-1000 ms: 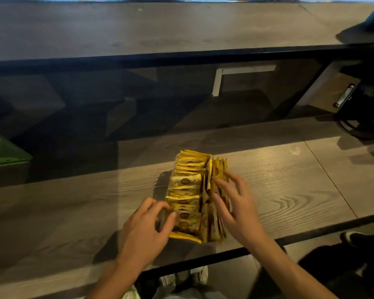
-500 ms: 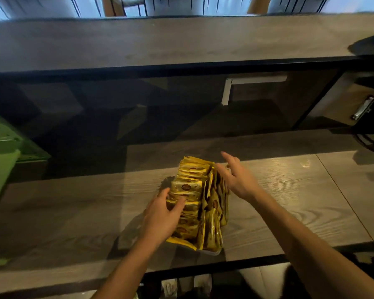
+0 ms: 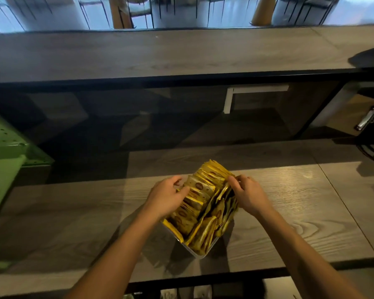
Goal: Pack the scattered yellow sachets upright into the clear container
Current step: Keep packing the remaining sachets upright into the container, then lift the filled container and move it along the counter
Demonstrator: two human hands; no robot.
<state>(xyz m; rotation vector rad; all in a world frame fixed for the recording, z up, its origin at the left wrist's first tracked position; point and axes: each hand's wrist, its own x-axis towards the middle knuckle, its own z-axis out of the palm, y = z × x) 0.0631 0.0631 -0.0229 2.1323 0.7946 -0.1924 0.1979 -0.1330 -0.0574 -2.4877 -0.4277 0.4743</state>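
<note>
The left hand [image 3: 166, 196] lay against the left side of the yellow sachets [image 3: 200, 203], its grip loose and curled, thumb resting on the tops of the packets without closing on any one of them. The right hand [image 3: 249, 194] sat against the right side of the same pack, fingers bent inward at the sachet edges; whether that grip pinched a packet could not be made out. The sachets stood on edge in two crowded rows, gold-yellow with a dark round mark on each face, the row nearer the right hand leaning and fanned. They filled the clear container [image 3: 194, 253], of which only the near corner and a little wall showed below them; the rest was hidden by packets and hands. The container rested on the wood-grain worktop [image 3: 289, 212]. Left of the container, at the frame edge, a green perforated object [image 3: 7, 145] was cut off. Far right of the container, a clipboard [image 3: 358, 117] stood partly in shadow.
</note>
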